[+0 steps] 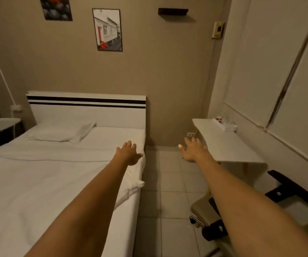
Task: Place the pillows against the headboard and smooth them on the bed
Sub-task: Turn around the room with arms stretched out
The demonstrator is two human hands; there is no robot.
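Both hands empty, fingers spread: left hand (129, 153) over the bed's (38, 182) right edge, right hand (193, 150) over floor. One pillow (60, 131) lay flat at the bed's far left corner, touching the headboard (86, 112). Risk: the far reach could drag and wrinkle the sheet.

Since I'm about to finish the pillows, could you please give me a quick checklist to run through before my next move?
1. Left hand free: ok, open, holding nothing.
2. Right hand free: ok, open, over the floor.
3. Pillow against the headboard: ok, on the far side.
4. Second pillow in place: not ok, the near side by the headboard is bare.
5. Second pillow within reach: cannot tell, none in view.
6. Pillow smoothed: not ok, slightly rumpled.
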